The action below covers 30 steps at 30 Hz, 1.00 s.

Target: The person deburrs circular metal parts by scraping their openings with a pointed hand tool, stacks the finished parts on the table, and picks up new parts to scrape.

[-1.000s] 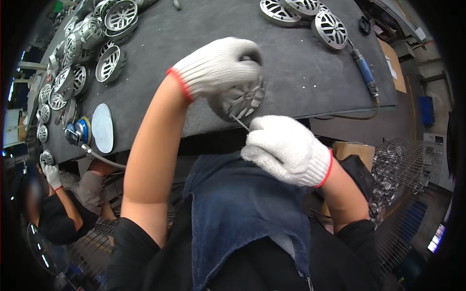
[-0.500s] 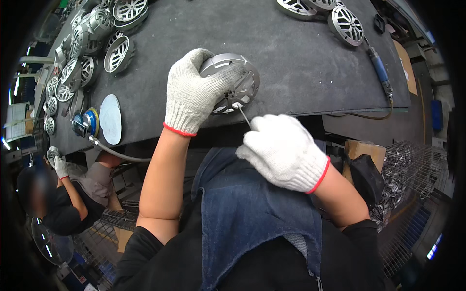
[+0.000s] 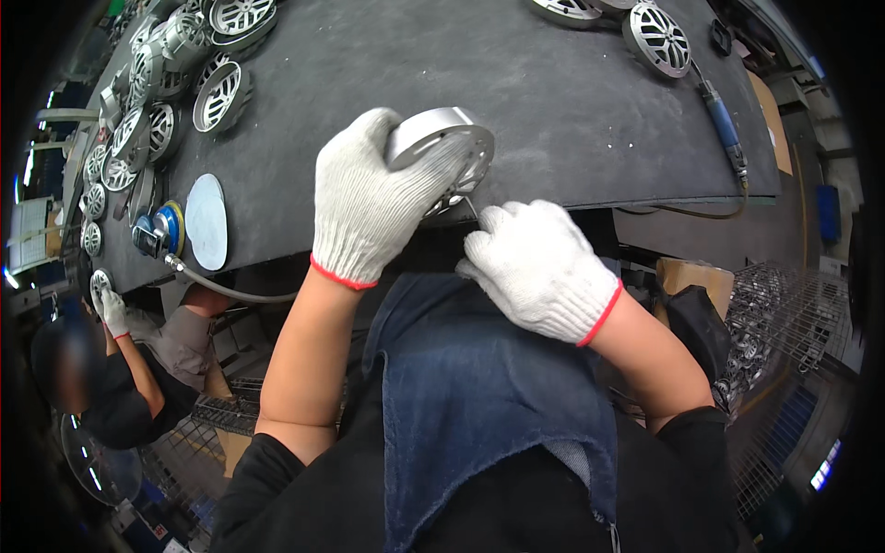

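Note:
My left hand [image 3: 378, 194], in a white knit glove with a red cuff, grips a round silver metal part [image 3: 433, 124] with a smooth rim and slotted face. The part is tilted over the near edge of the dark work table, and my fingers cover much of it. My gloved right hand [image 3: 544, 267] is closed around a thin metal tool [image 3: 473, 209]. Its slim shaft reaches up to the lower edge of the part; the handle is hidden in the glove, so its exact kind does not show.
Similar round parts [image 3: 221, 97] are heaped at the far left, others [image 3: 657, 39] at the far right. A blue air tool [image 3: 724, 134] lies right; a disc sander [image 3: 166, 229] and pale blue pad [image 3: 207, 221] lie left. Another person [image 3: 129, 369] works at lower left. Wire baskets [image 3: 784, 313] stand right.
My left hand has tipped the round part so its outer rim shows more and its face less. My right hand has moved slightly up with the thin tool, staying close to the part.

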Tool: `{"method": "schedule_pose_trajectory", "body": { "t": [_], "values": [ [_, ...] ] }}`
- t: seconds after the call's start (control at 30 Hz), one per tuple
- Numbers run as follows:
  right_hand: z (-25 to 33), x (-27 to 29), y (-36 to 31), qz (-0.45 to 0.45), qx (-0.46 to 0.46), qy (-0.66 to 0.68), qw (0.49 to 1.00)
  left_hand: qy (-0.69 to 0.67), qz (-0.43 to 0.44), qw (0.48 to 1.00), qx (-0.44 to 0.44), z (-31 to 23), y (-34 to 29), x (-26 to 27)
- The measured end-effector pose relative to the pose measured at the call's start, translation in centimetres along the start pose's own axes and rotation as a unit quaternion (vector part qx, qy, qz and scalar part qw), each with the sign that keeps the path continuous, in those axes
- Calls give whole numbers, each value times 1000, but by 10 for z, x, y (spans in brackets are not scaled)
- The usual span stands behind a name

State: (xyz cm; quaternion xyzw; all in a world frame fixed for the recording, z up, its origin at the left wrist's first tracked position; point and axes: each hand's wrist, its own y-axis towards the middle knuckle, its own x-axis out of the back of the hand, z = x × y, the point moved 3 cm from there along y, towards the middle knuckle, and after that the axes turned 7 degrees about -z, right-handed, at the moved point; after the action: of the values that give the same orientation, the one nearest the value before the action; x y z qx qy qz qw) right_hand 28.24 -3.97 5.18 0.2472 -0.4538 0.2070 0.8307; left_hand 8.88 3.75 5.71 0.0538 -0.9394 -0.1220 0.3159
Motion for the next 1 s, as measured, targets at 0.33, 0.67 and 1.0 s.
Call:
{"method": "schedule_pose_trajectory", "body": {
  "t": [0.33, 0.67, 1.0],
  "values": [
    [-5, 11, 12, 112, 16, -70, 991, 161, 154, 973, -58, -35, 57, -25],
    [-7, -4, 0, 42, 30, 16, 999, -33, 41, 998, 21, 10, 5, 9],
    [0, -5, 7, 8, 27, 142, 989, -317, -97, 936, 120, 60, -49, 11]
  ]
}}
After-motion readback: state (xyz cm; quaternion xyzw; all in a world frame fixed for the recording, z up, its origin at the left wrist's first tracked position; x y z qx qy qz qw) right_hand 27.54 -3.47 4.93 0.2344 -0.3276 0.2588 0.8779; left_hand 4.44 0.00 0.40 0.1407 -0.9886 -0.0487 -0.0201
